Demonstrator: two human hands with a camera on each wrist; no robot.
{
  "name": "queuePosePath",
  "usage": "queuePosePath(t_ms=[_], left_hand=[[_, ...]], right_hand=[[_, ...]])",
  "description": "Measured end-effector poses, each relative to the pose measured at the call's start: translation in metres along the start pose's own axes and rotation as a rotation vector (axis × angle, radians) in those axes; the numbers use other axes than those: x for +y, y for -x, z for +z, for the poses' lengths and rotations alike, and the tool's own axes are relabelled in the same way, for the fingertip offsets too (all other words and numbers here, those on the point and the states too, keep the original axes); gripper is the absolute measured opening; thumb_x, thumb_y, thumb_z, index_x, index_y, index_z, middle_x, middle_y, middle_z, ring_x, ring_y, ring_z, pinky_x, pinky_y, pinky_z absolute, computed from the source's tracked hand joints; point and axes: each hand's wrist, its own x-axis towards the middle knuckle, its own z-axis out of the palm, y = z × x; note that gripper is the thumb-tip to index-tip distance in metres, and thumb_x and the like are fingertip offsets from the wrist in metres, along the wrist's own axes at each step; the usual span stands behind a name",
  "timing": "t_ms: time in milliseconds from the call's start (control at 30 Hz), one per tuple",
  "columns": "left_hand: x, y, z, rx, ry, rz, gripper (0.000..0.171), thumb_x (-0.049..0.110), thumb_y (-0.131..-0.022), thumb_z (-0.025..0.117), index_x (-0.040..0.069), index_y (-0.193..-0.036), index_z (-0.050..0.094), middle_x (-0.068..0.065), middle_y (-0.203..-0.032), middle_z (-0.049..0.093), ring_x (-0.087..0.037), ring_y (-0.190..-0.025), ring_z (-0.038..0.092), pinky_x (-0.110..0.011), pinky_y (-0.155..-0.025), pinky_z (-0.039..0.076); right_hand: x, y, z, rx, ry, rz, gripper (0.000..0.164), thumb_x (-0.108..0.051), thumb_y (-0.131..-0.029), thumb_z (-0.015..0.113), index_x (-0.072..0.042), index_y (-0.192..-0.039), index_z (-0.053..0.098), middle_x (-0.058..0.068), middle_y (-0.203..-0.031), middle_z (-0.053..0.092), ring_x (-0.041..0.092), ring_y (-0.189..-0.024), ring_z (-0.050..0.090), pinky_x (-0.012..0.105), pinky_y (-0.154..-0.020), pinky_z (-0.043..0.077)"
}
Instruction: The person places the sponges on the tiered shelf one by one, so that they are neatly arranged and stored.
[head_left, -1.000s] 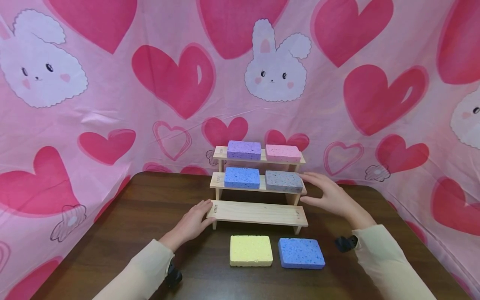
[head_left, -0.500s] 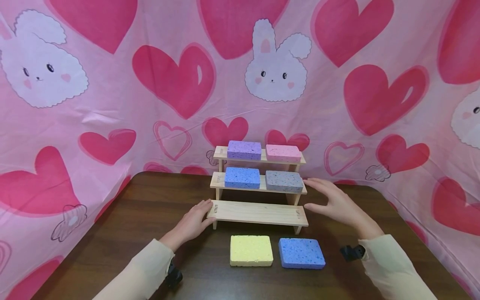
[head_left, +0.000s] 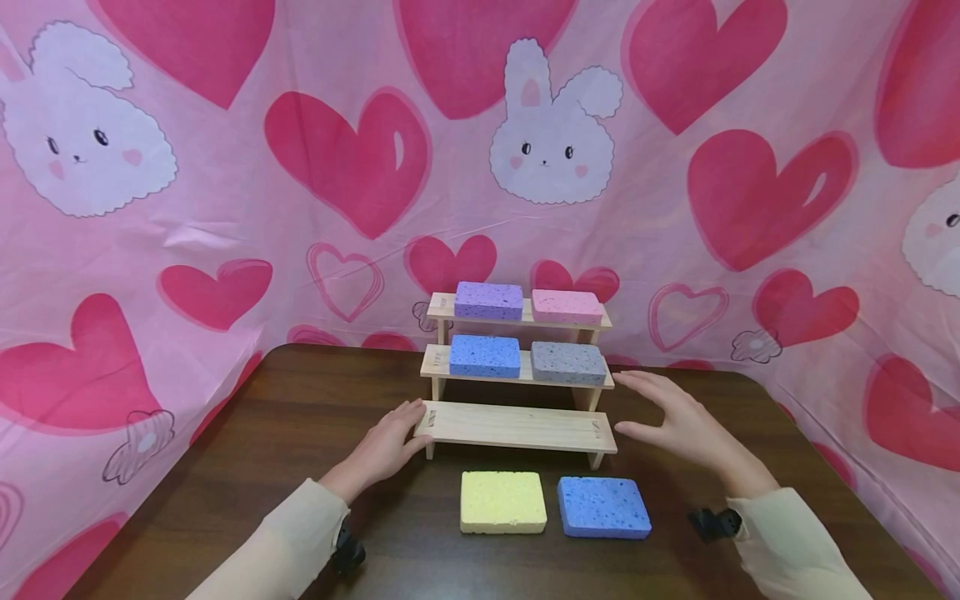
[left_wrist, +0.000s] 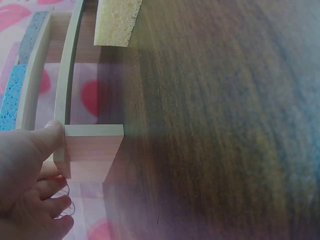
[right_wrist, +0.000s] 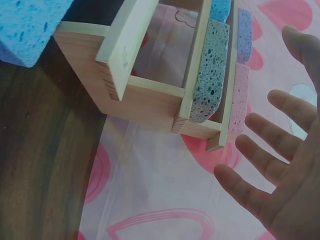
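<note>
A three-tier wooden display stand stands on the table. My left hand grips the left end of its lowest shelf, with the thumb and fingers around the shelf end in the left wrist view. Beside the stand's right side, my right hand is held apart from it, fingers spread and holding nothing. The middle shelf carries a blue sponge and a grey sponge. On the top shelf sit a purple sponge and a pink sponge. No sponge lies on the lowest shelf.
In front of the stand, a yellow sponge and a second blue sponge lie flat on the dark wooden table. A pink cloth with hearts and rabbits hangs behind and beside the table.
My right hand has drawn away from the stand's right side, moving right and slightly toward me. The left hand, the stand and the sponges look unmoved.
</note>
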Motion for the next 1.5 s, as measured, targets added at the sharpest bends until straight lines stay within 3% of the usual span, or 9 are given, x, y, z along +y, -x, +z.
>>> queuePosePath(t_ms=[500, 767, 1133, 1500], left_hand=[[-0.001, 0.0, 0.001, 0.007, 0.002, 0.016, 0.055, 0.021, -0.086, 0.066, -0.005, -0.131, 0.047, -0.02, -0.138, 0.04, -0.037, -0.129, 0.031, -0.053, -0.101, 0.028], [-0.001, 0.0, 0.0, -0.001, 0.003, 0.002, 0.056, 0.022, -0.087, 0.065, -0.004, -0.133, 0.045, -0.019, -0.139, 0.039, -0.037, -0.13, 0.03, -0.052, -0.102, 0.026], [-0.001, 0.0, 0.0, 0.002, 0.008, 0.008, 0.056, 0.022, -0.087, 0.065, -0.004, -0.132, 0.046, -0.02, -0.139, 0.039, -0.037, -0.129, 0.031, -0.053, -0.101, 0.028], [0.0, 0.0, 0.0, -0.01, 0.008, -0.005, 0.056, 0.022, -0.086, 0.065, -0.003, -0.133, 0.045, -0.019, -0.139, 0.039, -0.036, -0.13, 0.03, -0.053, -0.101, 0.027]], right_hand=[[0.002, 0.013, 0.007, -0.004, -0.042, -0.011, 0.065, -0.038, -0.076, 0.074, -0.011, -0.131, 0.051, 0.013, -0.128, 0.049, 0.032, -0.116, 0.042, 0.06, -0.089, 0.036], [0.006, 0.019, 0.017, 0.019, -0.047, -0.07, 0.065, -0.037, -0.074, 0.076, -0.013, -0.13, 0.052, 0.011, -0.126, 0.051, 0.029, -0.115, 0.045, 0.055, -0.089, 0.039], [0.005, 0.028, 0.027, -0.048, -0.098, 0.014, 0.068, -0.037, -0.073, 0.077, -0.012, -0.131, 0.05, 0.011, -0.129, 0.049, 0.032, -0.117, 0.044, 0.059, -0.087, 0.039], [0.002, 0.036, 0.034, -0.078, -0.104, -0.033, 0.067, -0.037, -0.075, 0.075, -0.008, -0.131, 0.051, 0.012, -0.127, 0.051, 0.034, -0.114, 0.046, 0.059, -0.085, 0.041]])
